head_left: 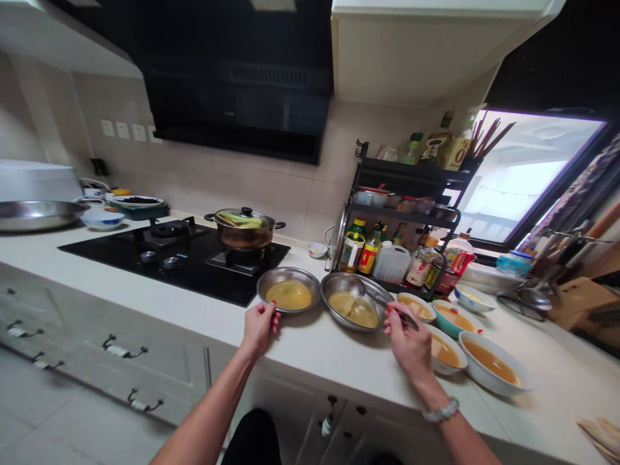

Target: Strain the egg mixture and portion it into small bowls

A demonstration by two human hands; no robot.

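My left hand (260, 328) is closed at the near-left rim of a shallow metal bowl (314, 302), its thumb and fingers pinching the edge. Yellowish liquid (289, 295) lies in that bowl. Just to the right stands a second metal bowl (329, 318), holding a cloudy, paler liquid. My right hand (411, 345) grips the dark handle of a metal ladle (357, 287), whose head is inside this second bowl. Beside my right hand sit several bowls of orange-brown liquid, among them a large white bowl (513, 385) and a green-rimmed bowl (443, 323).
A lidded pot (245, 237) stands on the black gas hob (194, 265). Behind the bowls is a black rack (411, 213) with bottles and jars. A range hood (237, 84) hangs overhead. Utensils and a knife block (581, 300) are at far right, a wide metal pan (39, 216) at far left.
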